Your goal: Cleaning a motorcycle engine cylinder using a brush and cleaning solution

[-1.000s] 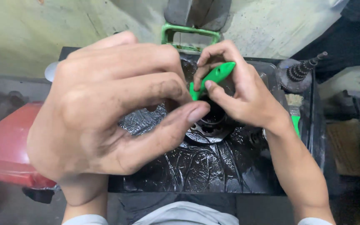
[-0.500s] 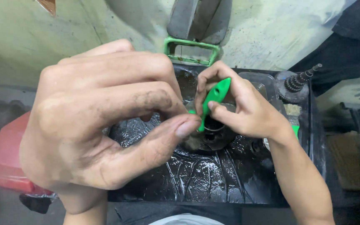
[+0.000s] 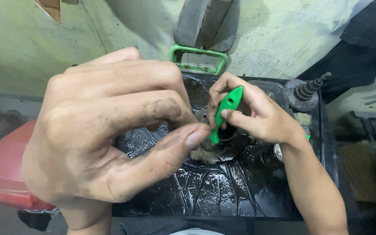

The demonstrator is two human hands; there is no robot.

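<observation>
Head view, looking down on a black tray (image 3: 223,191) lined with wet, crumpled black plastic; all places below are given relative to this tray.

- Right hand (image 3: 253,115): over the tray's middle, fingers closed round a green-handled brush (image 3: 225,111); thumb pressed on the handle's front, handle slanting down and leftward.
- Brush bristles (image 3: 203,153): pale tuft at the handle's lower end, resting against a dark round metal part (image 3: 229,141) that sits in the tray's centre.
- Left hand (image 3: 109,135): close to the camera, over the tray's left half, fingers curled with the thumb tip meeting the fingertips just beside the brush handle. Whether it pinches anything cannot be told; the fingers hide that spot.
- Green metal bracket (image 3: 199,58): at the tray's far edge, below a grey upright post (image 3: 205,24).
- Geared shaft (image 3: 307,91): standing at the tray's far right corner.
- Red container (image 3: 9,174): outside the tray's left edge, lower down.
- Second pale brush tip (image 3: 302,118): near the tray's right wall, behind the right wrist.
</observation>
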